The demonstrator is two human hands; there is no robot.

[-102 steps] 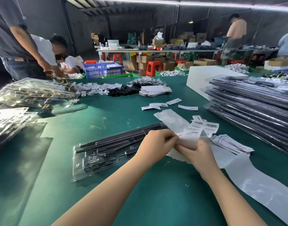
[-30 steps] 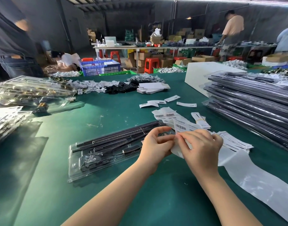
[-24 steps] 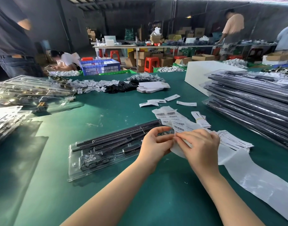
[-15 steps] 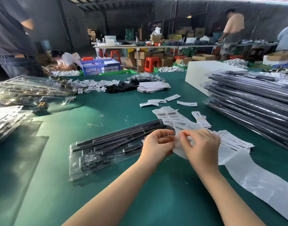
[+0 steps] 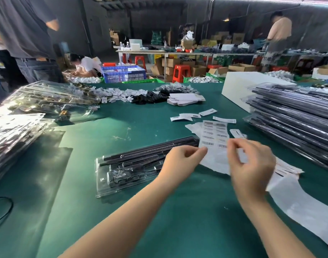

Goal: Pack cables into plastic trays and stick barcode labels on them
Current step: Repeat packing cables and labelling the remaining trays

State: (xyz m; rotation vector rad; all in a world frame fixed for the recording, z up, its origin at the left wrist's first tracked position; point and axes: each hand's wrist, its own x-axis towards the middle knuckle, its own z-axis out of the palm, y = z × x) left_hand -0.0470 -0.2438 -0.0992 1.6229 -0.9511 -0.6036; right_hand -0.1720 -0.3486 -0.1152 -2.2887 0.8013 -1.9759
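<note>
A packed tray [image 5: 139,164] is sitting unlabelled on the counter [image 5: 178,211], while the label sheet [image 5: 214,138] is being pinched by the left hand [image 5: 179,161]. The right hand [image 5: 252,162] grip is being pinched together, probably on a peeled label, though blur makes it hard to tell; sticking is still left, and finished trays [image 5: 293,120] are being stacked far right.

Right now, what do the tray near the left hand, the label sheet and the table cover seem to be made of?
The tray looks like thin clear moulded plastic: glossy, with black cables visible through it. The label sheet seems paper stickers on a smooth whitish backing, which bends limply in the left hand. The table cover looks like a matte green mat, perhaps rubber or vinyl; the material is unclear.
</note>
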